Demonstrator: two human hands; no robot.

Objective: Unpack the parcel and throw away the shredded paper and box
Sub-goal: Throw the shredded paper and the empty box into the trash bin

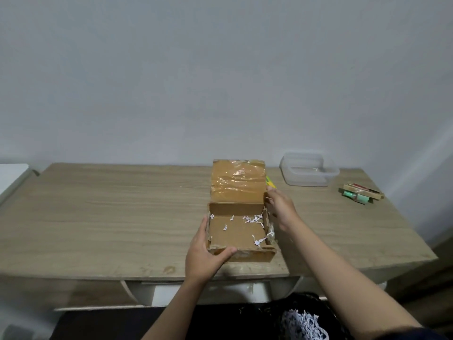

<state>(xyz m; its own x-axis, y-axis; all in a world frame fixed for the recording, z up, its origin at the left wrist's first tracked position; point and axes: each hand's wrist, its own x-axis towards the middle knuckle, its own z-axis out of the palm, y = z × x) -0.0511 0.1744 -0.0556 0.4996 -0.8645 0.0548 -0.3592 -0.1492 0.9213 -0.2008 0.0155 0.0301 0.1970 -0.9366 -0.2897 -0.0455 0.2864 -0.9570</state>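
An open brown cardboard box (239,233) sits near the front edge of the wooden table (110,217), its taped lid (237,182) standing up at the back. A few white scraps of shredded paper (250,219) lie on its floor. My left hand (204,256) grips the box's front left corner, thumb over the rim. My right hand (282,209) holds the right wall near the lid hinge. Below the table, a heap of white shredded paper (302,323) lies in a dark bin or bag.
A clear plastic container (307,171) stands at the back right of the table. Small boxed items, green and tan (360,193), lie at the far right. A yellow-green object (269,181) peeks out behind the lid. A white surface (12,175) is at the left.
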